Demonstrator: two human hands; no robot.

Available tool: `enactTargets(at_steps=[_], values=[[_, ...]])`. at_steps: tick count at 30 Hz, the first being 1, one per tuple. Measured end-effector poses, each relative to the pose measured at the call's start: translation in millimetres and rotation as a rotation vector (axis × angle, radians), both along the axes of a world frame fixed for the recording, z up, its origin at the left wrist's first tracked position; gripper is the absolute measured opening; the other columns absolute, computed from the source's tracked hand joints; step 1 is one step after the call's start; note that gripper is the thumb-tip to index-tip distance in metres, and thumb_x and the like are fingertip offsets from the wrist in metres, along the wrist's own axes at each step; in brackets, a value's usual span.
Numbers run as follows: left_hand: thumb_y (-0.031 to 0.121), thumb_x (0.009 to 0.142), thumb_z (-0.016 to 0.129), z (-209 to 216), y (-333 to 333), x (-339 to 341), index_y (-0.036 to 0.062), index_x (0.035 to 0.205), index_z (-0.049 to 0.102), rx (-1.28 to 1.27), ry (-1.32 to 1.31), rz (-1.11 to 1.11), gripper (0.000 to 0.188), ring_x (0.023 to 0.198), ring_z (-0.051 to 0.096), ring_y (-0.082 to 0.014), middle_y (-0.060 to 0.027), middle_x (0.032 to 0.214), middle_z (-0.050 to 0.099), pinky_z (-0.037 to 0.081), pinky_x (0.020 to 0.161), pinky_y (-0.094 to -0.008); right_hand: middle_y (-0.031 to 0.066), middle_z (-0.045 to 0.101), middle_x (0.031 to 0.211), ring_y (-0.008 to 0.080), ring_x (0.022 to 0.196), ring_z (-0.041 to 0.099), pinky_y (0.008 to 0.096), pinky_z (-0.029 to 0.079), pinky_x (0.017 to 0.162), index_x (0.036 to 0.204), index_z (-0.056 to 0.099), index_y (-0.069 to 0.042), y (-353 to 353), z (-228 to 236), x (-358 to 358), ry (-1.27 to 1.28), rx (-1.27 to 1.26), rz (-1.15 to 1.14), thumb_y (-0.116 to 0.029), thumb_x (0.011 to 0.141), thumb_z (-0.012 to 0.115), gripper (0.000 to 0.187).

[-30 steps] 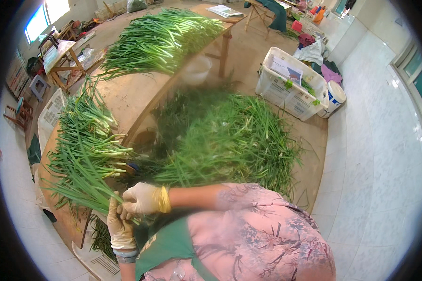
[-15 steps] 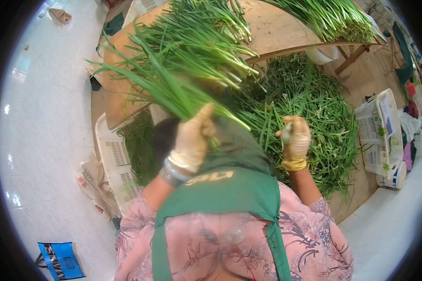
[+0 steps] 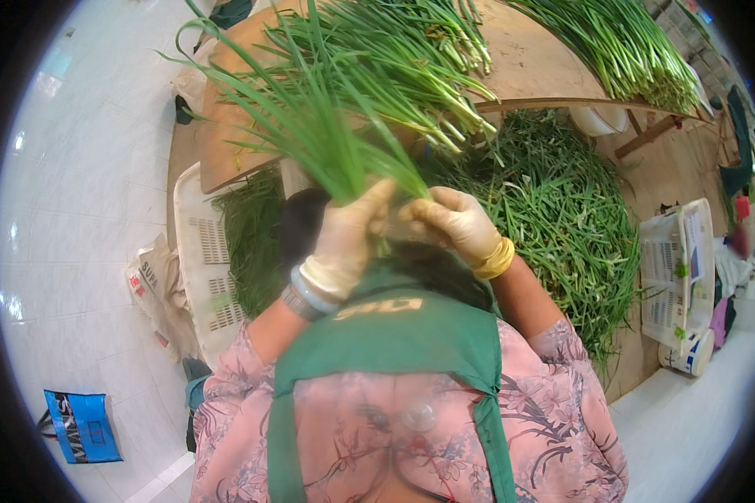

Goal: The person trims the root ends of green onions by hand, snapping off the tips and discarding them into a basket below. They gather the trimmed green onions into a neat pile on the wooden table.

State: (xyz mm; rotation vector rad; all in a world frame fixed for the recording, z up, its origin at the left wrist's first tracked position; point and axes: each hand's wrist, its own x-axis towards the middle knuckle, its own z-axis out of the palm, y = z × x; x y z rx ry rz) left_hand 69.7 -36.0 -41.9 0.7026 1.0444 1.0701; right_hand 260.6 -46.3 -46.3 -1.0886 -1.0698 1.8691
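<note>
Both of my hands wear pale, thin gloves. My left hand is closed around the lower end of a bunch of garlic chives, whose long flat leaves fan up and away to the left. Beside it, my right hand pinches the pale end of a chive stalk leaning out from the bunch. Motion blurs the fingertips somewhat. Beyond my hands, a heap of garlic chives lies on a curved wooden table, pale ends toward me.
Loose green leaves are piled at the right below the table. More chives lie at the table's far right. White plastic crates stand left and right. A white bucket sits under the table; a blue bag is on the floor.
My right hand has moved left from over the leaf pile to the bunch and now pinches a stalk. My left hand still holds the bunch, whose leaves are turned more upright.
</note>
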Motion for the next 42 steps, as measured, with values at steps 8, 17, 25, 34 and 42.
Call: enactTargets(at_steps=[8, 17, 25, 34, 42], values=[[0.016, 0.101, 0.054, 3, -22, -41, 0.0008, 0.123, 0.059, -0.176, -0.369, 0.039, 0.027, 0.048, 0.029, -0.0045, 0.0078, 0.061, 0.031, 0.025, 0.048, -0.0228, 0.0058, 0.067, 0.080, 0.0172, 0.062, 0.058, 0.0303, 0.046, 0.057, 0.110, 0.068, -0.003, -8, -21, -23, -0.450, 0.701, -0.408, -0.019, 0.093, 0.066, 0.023], [0.022, 0.098, 0.063, 13, -9, 1, 0.0059, 0.091, 0.061, -0.130, 0.010, -0.056, 0.017, 0.050, 0.037, -0.0060, 0.0057, 0.063, 0.042, 0.029, 0.049, -0.0237, 0.0029, 0.053, 0.066, 0.0203, 0.060, 0.057, 0.0353, 0.045, 0.056, 0.092, 0.061, -0.011, -5, -10, -29, -1.163, 1.415, -0.281, -0.020, 0.079, 0.070, 0.019], [0.028, 0.099, 0.062, 18, -10, 11, -0.0014, 0.097, 0.066, 0.006, 0.064, -0.025, 0.030, 0.050, 0.036, -0.0065, 0.0055, 0.058, 0.040, 0.029, 0.049, -0.0239, 0.0047, 0.055, 0.061, 0.0232, 0.052, 0.058, 0.0371, 0.048, 0.054, 0.075, 0.053, -0.014, -24, -7, -7, -1.310, 1.229, -0.248, -0.019, 0.084, 0.064, 0.015], [0.021, 0.098, 0.062, 22, 18, -35, 0.0007, 0.093, 0.064, -0.058, -0.349, 0.287, 0.022, 0.067, 0.055, -0.0128, -0.0028, 0.077, 0.056, 0.053, 0.070, -0.0320, 0.0183, 0.069, 0.104, 0.0383, 0.092, 0.068, 0.0446, 0.055, 0.081, 0.109, 0.069, -0.007, -60, -88, 182, -1.960, -0.120, 0.629, -0.028, 0.093, 0.061, 0.028], [0.019, 0.105, 0.048, 21, 15, -60, -0.0014, 0.118, 0.055, -0.066, -0.939, -0.056, 0.025, 0.055, 0.032, -0.0062, 0.0028, 0.076, 0.038, 0.032, 0.054, -0.0236, 0.0140, 0.068, 0.078, 0.0326, 0.069, 0.068, 0.0426, 0.055, 0.063, 0.088, 0.069, -0.007, 53, 41, 9, -1.572, 0.930, -0.082, -0.040, 0.093, 0.061, 0.034]])
